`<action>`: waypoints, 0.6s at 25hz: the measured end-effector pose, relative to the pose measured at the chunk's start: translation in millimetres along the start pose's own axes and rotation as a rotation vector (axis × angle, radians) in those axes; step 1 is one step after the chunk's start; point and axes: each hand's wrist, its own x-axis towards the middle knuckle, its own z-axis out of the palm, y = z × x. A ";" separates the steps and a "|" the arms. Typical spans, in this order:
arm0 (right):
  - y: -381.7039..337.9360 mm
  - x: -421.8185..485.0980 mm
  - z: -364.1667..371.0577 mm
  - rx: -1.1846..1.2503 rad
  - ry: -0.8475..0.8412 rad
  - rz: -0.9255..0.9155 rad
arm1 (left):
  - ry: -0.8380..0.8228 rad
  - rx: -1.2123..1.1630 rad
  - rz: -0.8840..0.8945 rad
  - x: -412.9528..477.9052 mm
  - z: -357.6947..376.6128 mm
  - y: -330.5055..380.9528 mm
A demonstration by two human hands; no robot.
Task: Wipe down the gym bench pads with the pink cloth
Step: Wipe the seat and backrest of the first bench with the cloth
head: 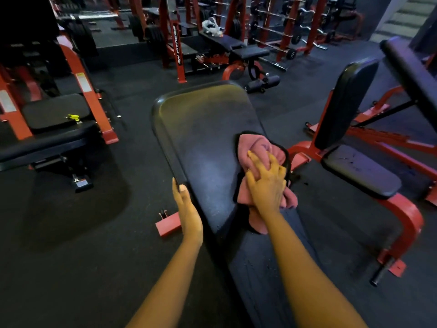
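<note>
A long black bench pad (203,138) stretches away from me in the middle of the view, its surface damp with streaks. The bunched pink cloth (255,147) lies on the pad's right edge. My right hand (267,183) presses down on the cloth with its fingers spread and slightly curled over the folds. My left hand (188,209) rests along the pad's left edge, thumb on top of the rim, fingers hidden below it. A narrower black pad section (267,275) continues toward me between my forearms, with water drops on it.
Another bench with a red frame (406,218) and black seat (361,171) stands close on the right. A black bench (47,140) and red rack stand at the left. A red foot plate (166,224) sits on the dark rubber floor. Barbell racks fill the back.
</note>
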 end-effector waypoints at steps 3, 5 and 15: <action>36.4 19.0 -6.0 0.030 -0.003 0.139 | 0.148 0.066 0.067 3.7 11.0 -11.4; 41.3 23.4 -5.8 0.081 0.029 0.222 | 0.196 0.085 0.129 10.3 12.9 -17.2; -11.8 -144.4 26.2 -0.070 -0.021 -0.096 | -0.148 -0.086 -0.085 7.3 -13.3 -13.6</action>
